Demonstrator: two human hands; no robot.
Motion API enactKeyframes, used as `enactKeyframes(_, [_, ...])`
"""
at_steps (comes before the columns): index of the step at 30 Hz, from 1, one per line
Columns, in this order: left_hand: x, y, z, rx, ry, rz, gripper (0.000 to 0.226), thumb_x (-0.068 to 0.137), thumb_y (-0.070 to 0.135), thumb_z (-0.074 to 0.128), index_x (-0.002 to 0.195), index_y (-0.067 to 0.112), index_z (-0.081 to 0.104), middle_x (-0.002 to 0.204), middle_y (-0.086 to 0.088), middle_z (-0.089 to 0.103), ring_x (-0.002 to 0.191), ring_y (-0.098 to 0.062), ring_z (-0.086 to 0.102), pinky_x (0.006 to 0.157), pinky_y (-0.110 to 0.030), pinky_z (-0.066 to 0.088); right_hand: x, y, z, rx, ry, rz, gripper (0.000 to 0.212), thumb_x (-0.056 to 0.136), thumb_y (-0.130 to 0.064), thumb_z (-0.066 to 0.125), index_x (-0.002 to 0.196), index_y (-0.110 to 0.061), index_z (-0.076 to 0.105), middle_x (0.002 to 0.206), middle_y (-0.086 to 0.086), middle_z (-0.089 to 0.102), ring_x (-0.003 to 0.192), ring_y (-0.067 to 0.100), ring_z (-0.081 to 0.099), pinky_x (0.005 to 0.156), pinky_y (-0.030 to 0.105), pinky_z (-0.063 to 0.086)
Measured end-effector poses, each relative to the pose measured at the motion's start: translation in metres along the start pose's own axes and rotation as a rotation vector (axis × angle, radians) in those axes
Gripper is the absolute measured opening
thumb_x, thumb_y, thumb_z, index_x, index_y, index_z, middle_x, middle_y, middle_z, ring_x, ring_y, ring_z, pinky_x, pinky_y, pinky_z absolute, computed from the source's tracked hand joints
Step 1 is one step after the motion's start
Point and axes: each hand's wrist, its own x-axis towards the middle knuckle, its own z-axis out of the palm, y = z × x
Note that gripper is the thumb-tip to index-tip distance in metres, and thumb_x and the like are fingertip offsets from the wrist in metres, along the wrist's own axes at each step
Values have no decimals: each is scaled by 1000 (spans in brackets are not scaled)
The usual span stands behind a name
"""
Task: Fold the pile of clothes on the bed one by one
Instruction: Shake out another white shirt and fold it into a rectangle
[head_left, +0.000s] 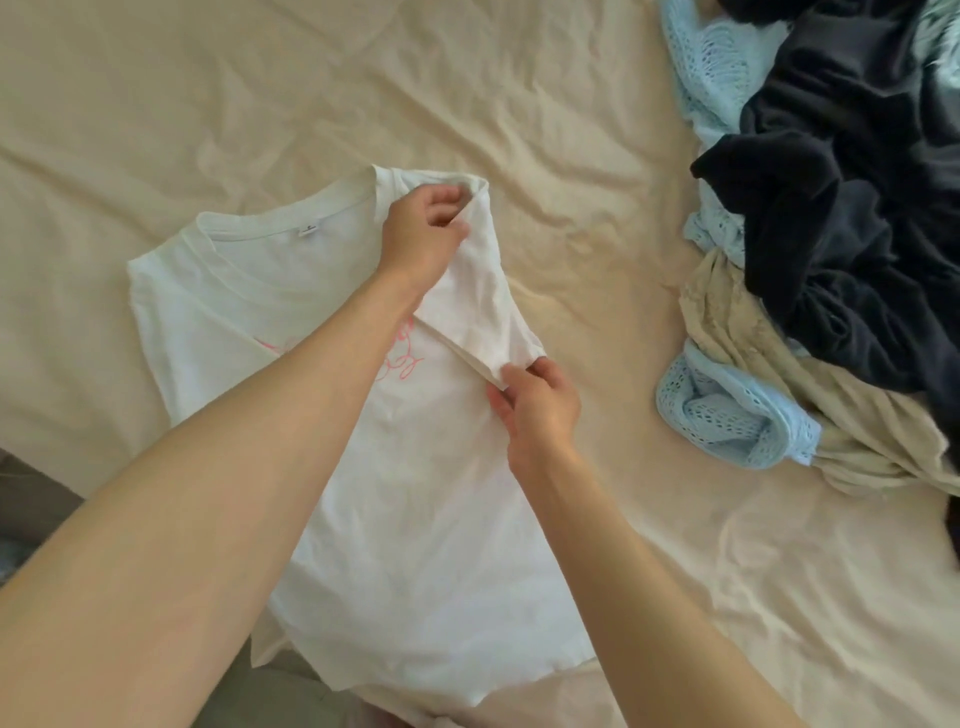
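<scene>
The fingers (457, 200) of the left hand (423, 234) are curled round the shoulder seam of a white cotton T-shirt with a pink looping print (415, 493), pinching the cloth just beside the ribbed collar. The right hand (540, 402) pinches the hem of the same short sleeve lower down, thumb and forefinger closed on its edge. Between the two grips the sleeve is turned inward, lying over the chest and part of the print.

The shirt lies front-up on the wrinkled cream bedsheet (571, 156), its bottom edge hanging toward the near side of the bed. By the look of it the step in hand is the first side fold — the right sleeve being brought across. Next the flap likely wants laying flat and smoothing, then the opposite sleeve the same.

Well apart to the right waits the unfolded pile (841, 249) — dark navy, pale blue knit and beige garments tangled together.
</scene>
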Motion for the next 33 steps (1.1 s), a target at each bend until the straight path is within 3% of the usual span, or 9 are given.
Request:
enactKeyframes(5, [-5, -10, -5, 260, 82, 84, 28, 88, 22, 63, 114, 13, 58, 79, 15, 55, 84, -6, 56, 66, -3, 39, 4, -1, -6, -340, 9, -130, 15, 82, -6, 67, 80, -11, 54, 73, 2, 61, 53, 6, 64, 58, 21, 54])
enactKeyframes(9, [-18, -22, -14, 440, 127, 156, 26, 88, 22, 63, 109, 8, 56, 87, 4, 56, 89, -20, 58, 80, -32, 46, 3, -4, -9, -475, 45, -139, 21, 82, -17, 69, 81, -14, 48, 79, 3, 59, 61, 12, 62, 64, 26, 49])
enactKeyframes(11, [-23, -21, -17, 527, 127, 203, 30, 89, 22, 61, 114, 8, 52, 100, -3, 58, 95, -25, 57, 81, -39, 46, 0, -2, -9, -715, 169, -377, 21, 84, -23, 66, 93, -12, 50, 90, 1, 55, 83, 19, 56, 75, 29, 42])
enactKeyframes(13, [-31, -22, -20, 643, 122, 293, 37, 89, 19, 60, 122, 9, 47, 116, -8, 54, 100, -26, 54, 78, -42, 47, -3, 1, -10, -1006, 229, -825, 25, 88, -16, 62, 109, -5, 55, 104, 7, 56, 100, 25, 51, 88, 33, 37])
enactKeyframes(15, [-43, -28, -24, 805, 136, 411, 43, 87, 12, 59, 128, 9, 46, 126, -11, 48, 111, -29, 49, 82, -41, 45, -1, 4, -4, -1256, 99, -1160, 35, 89, -4, 55, 124, -1, 54, 126, 16, 54, 121, 33, 47, 103, 41, 34])
enactKeyframes(17, [-58, -39, -34, 980, 133, 515, 45, 85, 7, 53, 130, 10, 48, 135, -12, 46, 125, -32, 42, 96, -40, 37, 11, 2, 6, -1528, -98, -1286, 47, 93, -3, 46, 140, -2, 40, 149, 17, 36, 141, 32, 26, 115, 49, 18])
enactKeyframes(19, [-74, -52, -48, 1075, 119, 568, 46, 86, 8, 49, 131, 10, 50, 143, -13, 42, 135, -34, 34, 107, -46, 27, 27, -5, 19, -1747, -231, -1263, 52, 100, -17, 35, 150, -7, 21, 159, 9, 13, 147, 25, 5, 117, 46, 1])
enactKeyframes(22, [-97, -73, -76, 1113, 122, 513, 45, 93, 11, 48, 137, 11, 46, 151, -13, 31, 141, -37, 22, 112, -55, 14, 45, -11, 30, -1925, -246, -1138, 56, 102, -29, 27, 152, -14, 6, 161, 2, -2, 147, 19, -5, 116, 45, -4])
enactKeyframes(33, [-196, -133, -142, 903, 160, 15, 56, 99, 22, 39, 150, 17, 16, 158, -11, 0, 145, -34, -3, 114, -49, 8, -27, 83, -55, -1921, -279, -979, 56, 101, -35, 30, 152, -22, 11, 160, 3, 0, 147, 23, -4, 115, 46, -9])
